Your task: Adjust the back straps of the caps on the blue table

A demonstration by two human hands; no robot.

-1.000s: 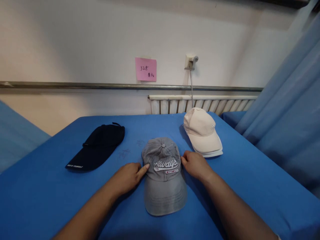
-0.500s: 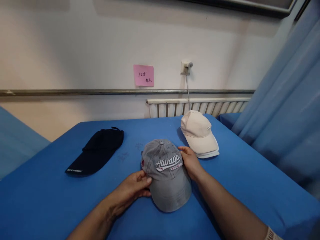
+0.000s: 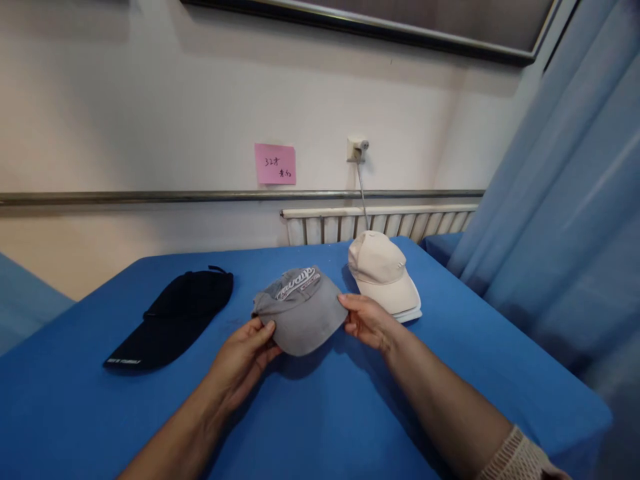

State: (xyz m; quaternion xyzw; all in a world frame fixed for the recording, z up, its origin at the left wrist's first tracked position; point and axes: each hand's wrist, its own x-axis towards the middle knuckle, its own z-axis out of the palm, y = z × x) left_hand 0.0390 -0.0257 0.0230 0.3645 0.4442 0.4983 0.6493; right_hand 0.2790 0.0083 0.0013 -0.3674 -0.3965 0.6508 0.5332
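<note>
A grey baseball cap (image 3: 301, 311) with white embroidered lettering is lifted off the blue table (image 3: 310, 413), its brim tipped toward me. My left hand (image 3: 243, 357) grips the cap's left side, thumb on top. My right hand (image 3: 367, 321) pinches its right edge. To the left lies a black cap (image 3: 175, 317), flat on the table. Just right of the grey one sits a cream cap (image 3: 383, 272), brim pointing toward me.
A white radiator (image 3: 375, 223) and a metal rail run along the wall behind the table. A pink sticky note (image 3: 275, 164) and a wall socket with a hanging cable (image 3: 358, 152) are above it. Blue curtain (image 3: 560, 200) hangs at the right.
Both hands closed on the grey cap and raised it off the table, tilting its front up and away. The view has tipped upward.
</note>
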